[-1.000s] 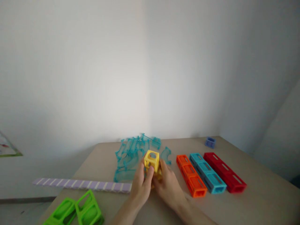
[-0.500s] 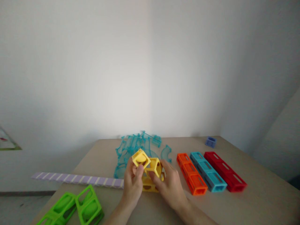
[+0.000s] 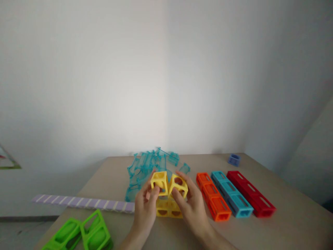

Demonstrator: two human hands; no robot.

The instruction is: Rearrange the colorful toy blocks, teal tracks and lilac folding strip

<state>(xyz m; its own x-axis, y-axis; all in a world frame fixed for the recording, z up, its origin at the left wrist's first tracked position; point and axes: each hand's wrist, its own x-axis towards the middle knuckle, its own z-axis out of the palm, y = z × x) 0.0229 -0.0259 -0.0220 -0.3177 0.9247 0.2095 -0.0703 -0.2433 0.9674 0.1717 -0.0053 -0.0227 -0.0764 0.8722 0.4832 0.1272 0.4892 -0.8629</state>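
My left hand [image 3: 146, 207] is closed on a yellow open-sided cube [image 3: 159, 182], thumb on its near face. A second yellow cube [image 3: 179, 185] is gripped by my right hand [image 3: 191, 205], with the thumb in front and fingers behind. The two cubes meet or nearly meet at an edge, the right one turned at an angle. Below them, joined yellow cubes [image 3: 169, 212] rest on the table, partly hidden by my hands.
Clear teal track pieces [image 3: 145, 166] lie behind my hands. Orange [image 3: 213, 198], light blue [image 3: 232, 194] and red [image 3: 251, 194] blocks lie in rows at right. Green blocks [image 3: 96, 232], a lilac striped strip [image 3: 83, 202] and a small blue block [image 3: 234, 159] are also on the table [image 3: 281, 229].
The left cube has been turned and lowered beside the right cube. The right cube has tilted and moved slightly right, uncovering more of the yellow cubes below.
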